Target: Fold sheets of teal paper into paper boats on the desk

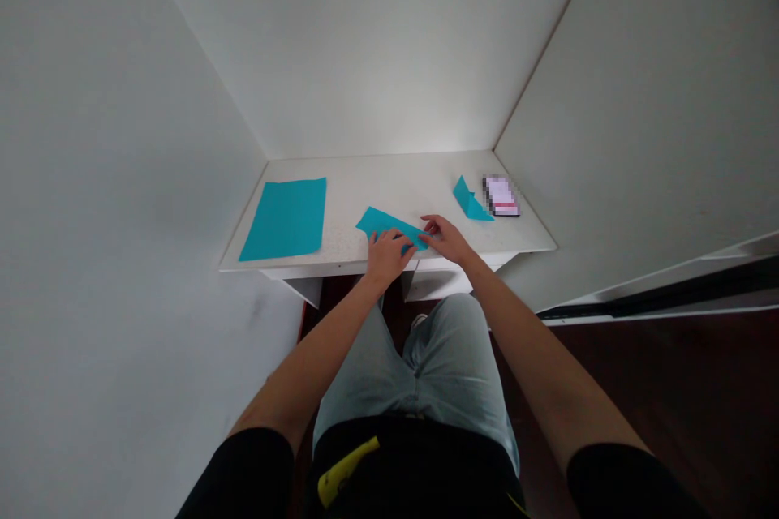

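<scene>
A folded blue sheet of paper point(382, 219) lies slantwise near the table's front edge, in the middle. My left hand point(387, 253) rests on its near side, fingers spread over the paper and pressing it down. At the paper's right end, my right hand point(447, 242) pinches the corner between thumb and fingers. Part of the paper's near edge is hidden under my left hand. To the right, a folded blue paper boat point(470, 201) sits on the table, apart from both hands.
A flat blue sheet point(286, 219) covers the left part of the white table point(389, 170). At the right end lies a phone point(502, 196) with a lit, blurred screen. Walls close in the table at the back and both sides. A drawer point(436, 282) is below the tabletop.
</scene>
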The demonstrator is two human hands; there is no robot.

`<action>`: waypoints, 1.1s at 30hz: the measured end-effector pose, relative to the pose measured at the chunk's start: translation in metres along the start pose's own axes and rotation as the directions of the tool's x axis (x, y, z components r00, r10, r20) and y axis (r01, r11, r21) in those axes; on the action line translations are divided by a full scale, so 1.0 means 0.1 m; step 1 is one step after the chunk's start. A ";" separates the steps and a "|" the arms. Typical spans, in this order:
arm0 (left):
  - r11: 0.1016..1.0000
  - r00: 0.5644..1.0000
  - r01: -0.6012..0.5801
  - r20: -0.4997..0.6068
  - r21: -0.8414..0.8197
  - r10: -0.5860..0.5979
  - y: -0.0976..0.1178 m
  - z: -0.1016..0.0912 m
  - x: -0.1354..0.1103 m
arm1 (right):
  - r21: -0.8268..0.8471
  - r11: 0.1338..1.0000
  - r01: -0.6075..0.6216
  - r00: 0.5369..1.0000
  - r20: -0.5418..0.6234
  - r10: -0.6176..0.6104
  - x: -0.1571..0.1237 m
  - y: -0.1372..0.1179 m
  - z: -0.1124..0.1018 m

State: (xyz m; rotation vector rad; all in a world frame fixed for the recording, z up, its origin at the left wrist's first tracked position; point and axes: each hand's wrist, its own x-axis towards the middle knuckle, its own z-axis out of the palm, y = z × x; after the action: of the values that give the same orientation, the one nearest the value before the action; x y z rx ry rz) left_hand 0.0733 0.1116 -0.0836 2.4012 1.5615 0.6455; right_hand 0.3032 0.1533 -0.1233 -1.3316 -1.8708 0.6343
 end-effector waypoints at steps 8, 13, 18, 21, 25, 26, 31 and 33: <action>0.994 0.993 0.108 -0.047 -0.023 -0.109 0.06 0.05 0.08 | -0.002 0.995 0.096 0.993 0.063 -0.096 0.00 0.06 -0.04; 0.996 0.995 0.092 -0.037 -0.004 -0.092 0.03 0.04 0.06 | -0.073 0.989 0.125 0.986 0.120 -0.116 0.02 0.09 -0.07; 0.999 1.000 -0.016 0.008 0.048 0.016 0.00 0.03 -0.09 | -0.109 0.989 0.101 0.992 0.091 -0.092 0.04 0.06 -0.03; 0.995 0.997 -0.074 0.044 0.071 0.071 -0.01 0.02 -0.21 | -0.109 0.991 0.083 0.996 0.047 -0.078 0.05 0.05 0.00; 0.992 0.996 -0.070 0.059 0.100 0.064 0.01 0.03 -0.27 | -0.061 0.997 0.050 0.999 -0.014 -0.050 0.04 0.06 -0.02; 0.993 0.997 -0.059 0.057 0.102 0.053 0.01 0.03 -0.26 | -0.047 0.998 0.042 0.999 -0.012 -0.042 0.03 0.07 -0.03; 0.993 0.998 -0.028 0.063 0.114 0.021 0.03 0.03 -0.23 | -0.068 0.993 0.096 0.994 0.064 -0.092 0.00 0.11 -0.11; 0.990 0.997 -0.028 0.077 0.136 0.017 0.03 0.02 -0.24 | -0.111 0.985 0.134 0.988 0.094 -0.123 0.00 0.11 -0.10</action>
State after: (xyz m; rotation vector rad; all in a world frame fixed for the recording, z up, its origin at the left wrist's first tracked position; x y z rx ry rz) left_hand 0.0688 0.0885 -0.0901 2.5129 1.5984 0.4594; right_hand 0.3175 0.1572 -0.1255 -1.2615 -2.0737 0.5302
